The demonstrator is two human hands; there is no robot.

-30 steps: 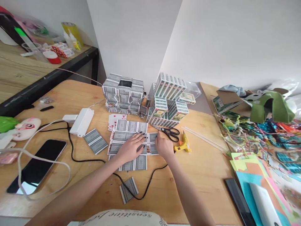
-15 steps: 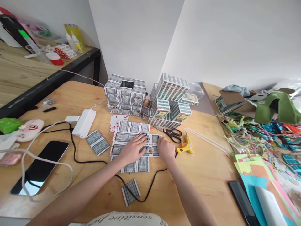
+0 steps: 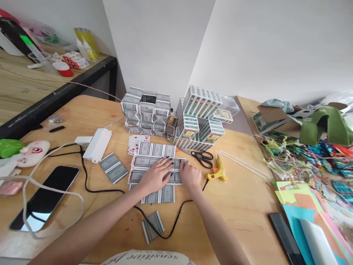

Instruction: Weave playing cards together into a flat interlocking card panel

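Observation:
My left hand [image 3: 156, 174] lies flat with fingers spread on a sheet of joined playing cards [image 3: 156, 150], grey patterned backs up. At the sheet's right side, my right hand [image 3: 191, 176] is closed, its curled fingers on the right edge of a card piece [image 3: 178, 178]. That piece meets or overlaps the sheet under my left fingertips; the exact joint is hidden. Two joined cards [image 3: 113, 168] lie to the left, and another small card piece [image 3: 153, 226] sits near the front. Face-up cards [image 3: 139, 140] show behind the sheet.
Behind stand a block built of cards [image 3: 146, 112] and stacked card boxes [image 3: 202, 101]. Scissors [image 3: 204, 158] and a yellow glue gun [image 3: 220, 169] lie right of my hand. A black cable [image 3: 179, 217] loops in front. A phone [image 3: 46, 197] and white power strip [image 3: 97, 145] are left.
My right hand has slid left with the card piece, closing the gap against the sheet and covering the face strip that showed there. My left hand has stayed in place.

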